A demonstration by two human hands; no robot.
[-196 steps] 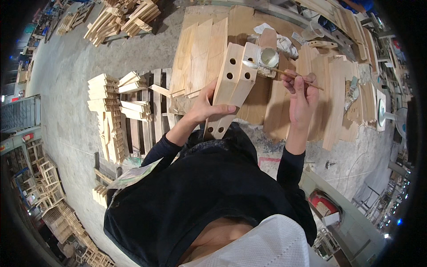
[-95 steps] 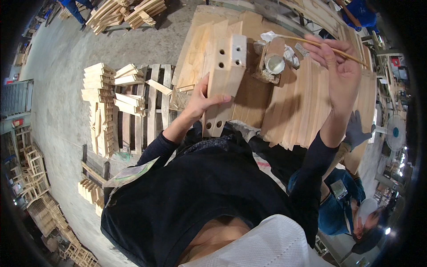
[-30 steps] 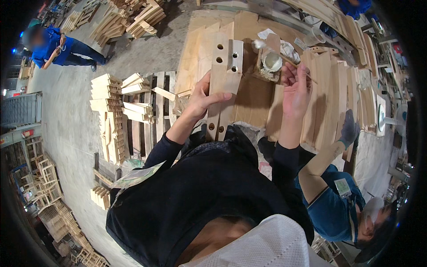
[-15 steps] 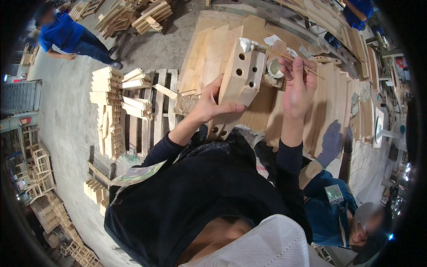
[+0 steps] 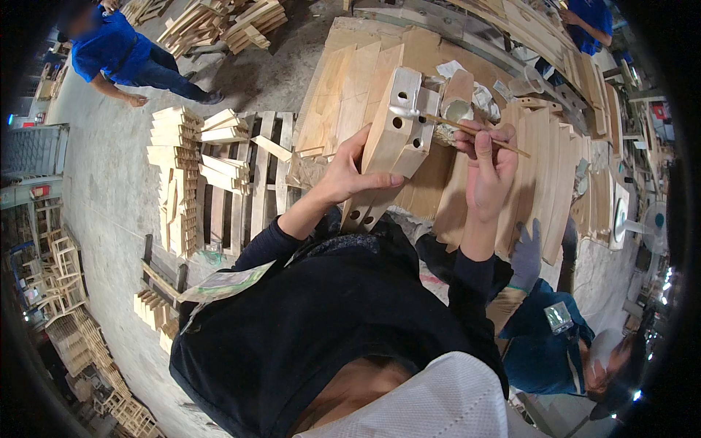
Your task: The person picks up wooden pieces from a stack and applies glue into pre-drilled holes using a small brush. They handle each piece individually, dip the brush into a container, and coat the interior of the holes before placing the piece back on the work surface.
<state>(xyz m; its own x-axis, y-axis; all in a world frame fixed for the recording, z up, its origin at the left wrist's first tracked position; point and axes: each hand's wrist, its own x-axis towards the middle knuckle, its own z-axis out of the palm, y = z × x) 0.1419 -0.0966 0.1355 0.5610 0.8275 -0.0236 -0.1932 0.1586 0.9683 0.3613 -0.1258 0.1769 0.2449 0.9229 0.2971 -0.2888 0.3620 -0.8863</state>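
Observation:
My left hand (image 5: 343, 175) grips a pair of pale wooden blocks (image 5: 385, 146) side by side, thumb across the near face and fingers round the left side. Dark round holes show in their far ends and, lower down, in their near ends. Between the fingertips of my right hand (image 5: 491, 171) is a thin wooden stick (image 5: 467, 128), its tip coated in white paste. That tip touches the far end of the left block, between two holes, where a whitish wet film shows. Just right of the blocks stands a small cup (image 5: 458, 109) with a pale, crusted rim.
Long boards (image 5: 537, 175) lie right of my hands, and more boards (image 5: 349, 87) beyond them. Stacked wood pieces (image 5: 175, 182) and a slatted pallet (image 5: 244, 197) are at left. A co-worker's gloved hand (image 5: 526, 259) is near my right forearm. Another person (image 5: 120, 58) stands far left.
The stick's white tip has moved nearer, from the far edge of the left block to between its holes. My right hand shifted slightly nearer. The co-worker's gloved hand moved nearer too.

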